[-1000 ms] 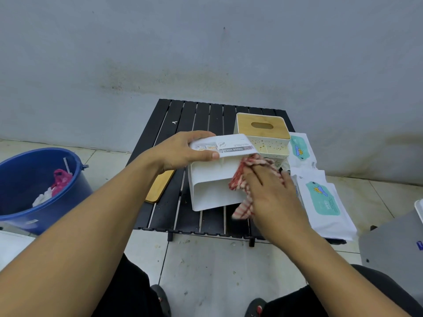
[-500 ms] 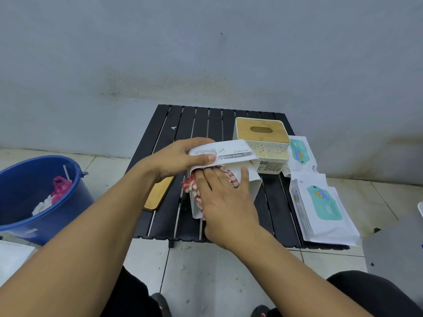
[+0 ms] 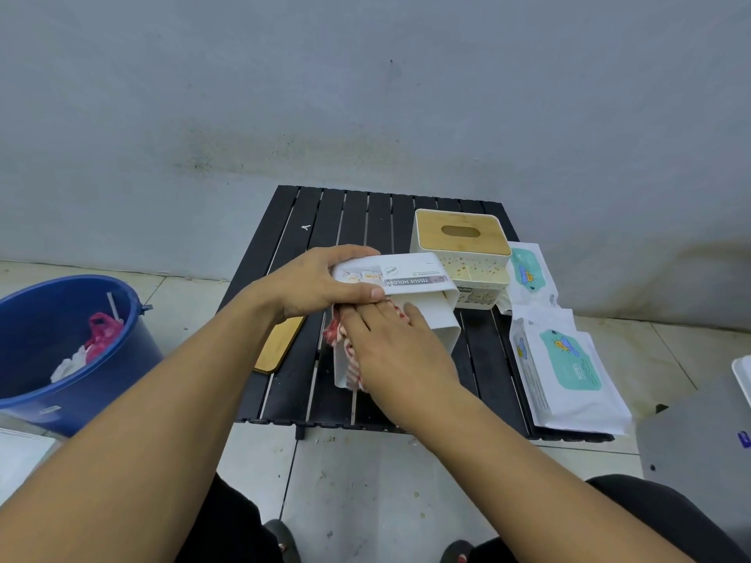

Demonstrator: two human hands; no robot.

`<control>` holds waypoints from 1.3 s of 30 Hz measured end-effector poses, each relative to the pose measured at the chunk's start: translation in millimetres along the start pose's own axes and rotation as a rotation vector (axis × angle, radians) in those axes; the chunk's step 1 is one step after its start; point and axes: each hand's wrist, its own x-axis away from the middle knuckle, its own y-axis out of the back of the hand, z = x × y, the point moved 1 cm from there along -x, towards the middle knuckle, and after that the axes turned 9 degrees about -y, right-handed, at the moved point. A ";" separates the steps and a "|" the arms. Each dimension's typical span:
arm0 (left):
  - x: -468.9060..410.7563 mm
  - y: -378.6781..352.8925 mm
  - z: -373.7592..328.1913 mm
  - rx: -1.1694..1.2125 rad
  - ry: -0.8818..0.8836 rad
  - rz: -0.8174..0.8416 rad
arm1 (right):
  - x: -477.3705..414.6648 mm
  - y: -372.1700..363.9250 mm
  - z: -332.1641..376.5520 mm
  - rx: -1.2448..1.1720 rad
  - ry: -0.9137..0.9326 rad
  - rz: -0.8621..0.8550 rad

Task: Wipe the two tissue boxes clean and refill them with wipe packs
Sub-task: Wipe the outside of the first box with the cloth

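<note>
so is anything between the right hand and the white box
Only the red-and-white cloth, pressed under the right hand against the white box; the left hand grips the box's top edge.

Blue bucket point(image 3: 93, 404) on tiled floor point(image 3: 386, 481), left of black slatted surface point(image 3: 353, 221); pink bag point(image 3: 101, 335) and white scraps point(image 3: 71, 365) inside. Stained grey wall point(image 3: 365, 95) behind. Grey panel point(image 3: 699, 449) at lower right, partly cut off.

Two tissue boxes point(image 3: 441, 325) point(image 3: 461, 237), two wipe packs point(image 3: 569, 367) point(image 3: 528, 272), one cloth point(image 3: 335, 333), one bucket point(image 3: 122, 359).
</note>
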 end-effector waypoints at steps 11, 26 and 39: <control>4.2 -0.9 3.2 0.037 0.020 -0.038 | 51.1 8.0 -77.7 -0.319 -0.394 -0.067; 11.4 10.6 17.0 0.009 -0.052 -0.018 | -34.2 18.0 -1.9 -0.278 -0.182 -0.055; 9.4 14.1 18.3 0.081 0.009 -0.029 | -46.1 2.8 -57.0 -0.285 -0.323 -0.116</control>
